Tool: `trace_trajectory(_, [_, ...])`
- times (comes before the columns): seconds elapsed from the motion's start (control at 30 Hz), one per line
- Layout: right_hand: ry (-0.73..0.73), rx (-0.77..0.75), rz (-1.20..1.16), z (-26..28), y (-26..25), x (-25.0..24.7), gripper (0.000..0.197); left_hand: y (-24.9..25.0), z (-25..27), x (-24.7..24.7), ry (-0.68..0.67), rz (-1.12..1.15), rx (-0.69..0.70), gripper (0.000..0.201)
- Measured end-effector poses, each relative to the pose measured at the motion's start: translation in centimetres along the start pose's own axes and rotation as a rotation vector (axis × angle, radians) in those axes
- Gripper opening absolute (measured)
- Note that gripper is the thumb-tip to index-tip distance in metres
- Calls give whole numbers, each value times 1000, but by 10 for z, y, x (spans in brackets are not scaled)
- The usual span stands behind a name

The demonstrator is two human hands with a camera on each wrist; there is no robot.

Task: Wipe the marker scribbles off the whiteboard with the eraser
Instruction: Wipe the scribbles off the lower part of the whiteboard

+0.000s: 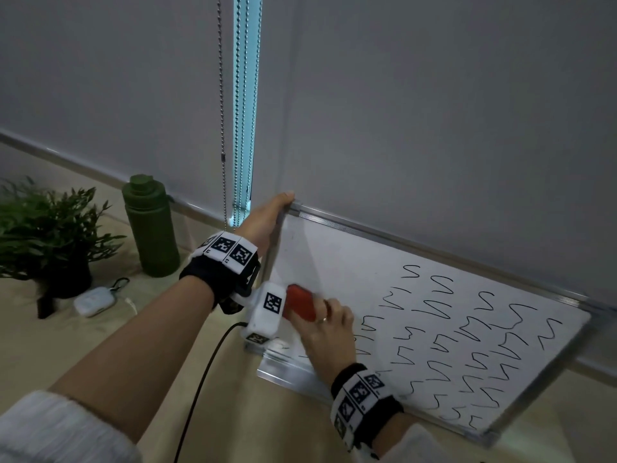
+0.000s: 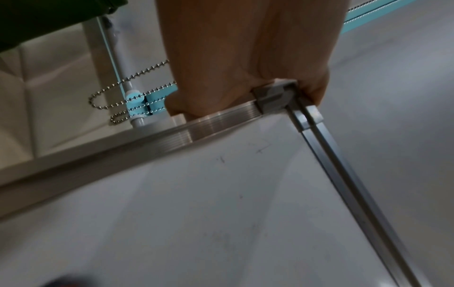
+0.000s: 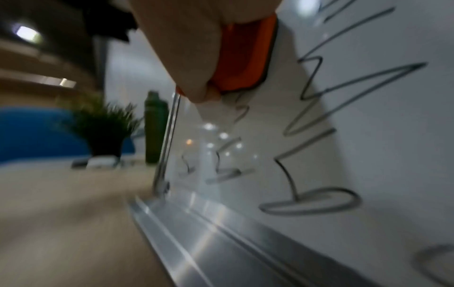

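A white whiteboard (image 1: 337, 262) with a silver frame leans against the grey wall on the table. Black marker scribbles (image 1: 467, 339) cover its middle and right; the upper left part is wiped. My left hand (image 1: 267, 218) grips the board's top left corner (image 2: 275, 95), thumb on the top edge. My right hand (image 1: 329, 332) holds a red-orange eraser (image 1: 300, 302) flat against the board near its left side. In the right wrist view the eraser (image 3: 245, 56) sits above several scribbles (image 3: 317, 124), blurred by motion.
A green bottle (image 1: 150, 225), a potted plant (image 1: 50, 235) and a small white case (image 1: 95, 300) stand on the table left of the board. Bead chains (image 1: 222, 111) hang behind my left hand. A black cable (image 1: 200, 382) runs below my left forearm. A metal tray (image 3: 221, 236) lines the board's bottom edge.
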State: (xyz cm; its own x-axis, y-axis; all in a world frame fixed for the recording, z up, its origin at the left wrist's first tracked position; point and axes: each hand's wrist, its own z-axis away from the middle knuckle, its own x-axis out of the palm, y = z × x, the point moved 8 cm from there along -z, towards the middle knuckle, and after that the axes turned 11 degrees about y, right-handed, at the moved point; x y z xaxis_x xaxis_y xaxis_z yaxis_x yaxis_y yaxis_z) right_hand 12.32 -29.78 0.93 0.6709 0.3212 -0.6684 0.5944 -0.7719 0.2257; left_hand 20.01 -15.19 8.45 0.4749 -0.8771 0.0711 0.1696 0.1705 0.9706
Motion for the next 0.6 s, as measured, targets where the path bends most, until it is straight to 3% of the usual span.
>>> trace_trajectory(0.1, [-243, -309, 31, 34, -23, 33, 68, 3, 4, -1, 26, -13, 6, 29])
trace_trajectory(0.2, [-305, -360, 29, 38, -28, 34, 61, 8, 6, 2, 42, 43, 4, 24])
trace_trajectory(0.27, [-208, -250, -9, 20, -19, 20, 72, 7, 4, 1, 60, 34, -1, 23])
trace_trajectory(0.37, [2, 99, -27, -10, 10, -8, 81, 4, 1, 1, 52, 34, -9, 25])
trace_trajectory(0.43, [0, 185, 5, -12, 12, -11, 84, 3, 1, 3, 28, 52, -14, 27])
trace_trajectory(0.6, [-377, -292, 12, 52, -34, 45, 57, 7, 4, 3, 47, 45, -4, 24])
